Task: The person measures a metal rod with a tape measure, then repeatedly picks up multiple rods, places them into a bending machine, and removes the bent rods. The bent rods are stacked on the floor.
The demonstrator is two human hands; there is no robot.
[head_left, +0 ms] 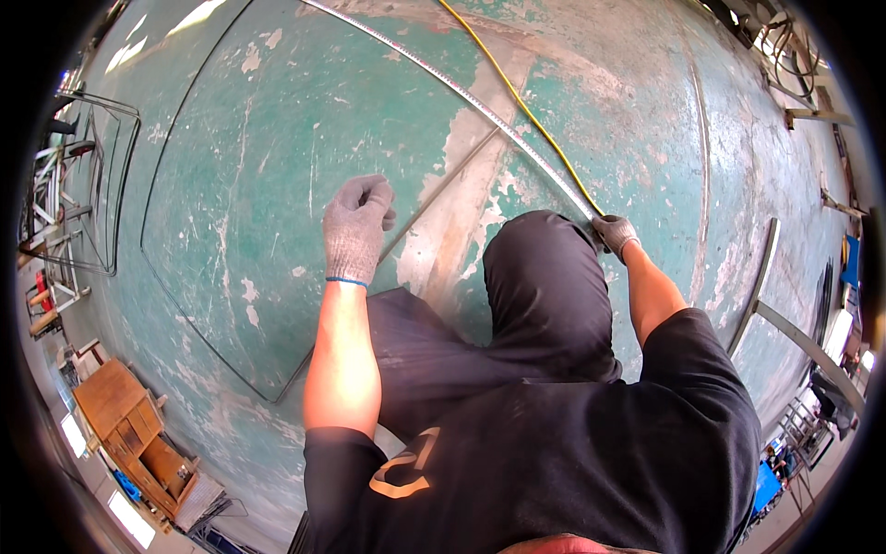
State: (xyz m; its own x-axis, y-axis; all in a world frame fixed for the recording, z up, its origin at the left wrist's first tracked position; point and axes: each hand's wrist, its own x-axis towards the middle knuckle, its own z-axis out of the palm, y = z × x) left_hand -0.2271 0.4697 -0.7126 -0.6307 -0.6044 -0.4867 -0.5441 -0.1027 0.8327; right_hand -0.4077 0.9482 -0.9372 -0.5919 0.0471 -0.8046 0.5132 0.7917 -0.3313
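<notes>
Left hand, ten o'clock, is curled, pinch indeterminable; right hand, near three o'clock, appears closed on the tape, which could skew should that grip slacken.

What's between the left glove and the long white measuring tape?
In the head view, a thin bar and patches of worn green floor show between the left glove and the measuring tape.

No words or numbers can be read. The tape measure carries fine printed graduations with tiny reddish marks – too small to make out – and the black T-shirt bears an orange curved print, only partly legible as a shape.
</notes>
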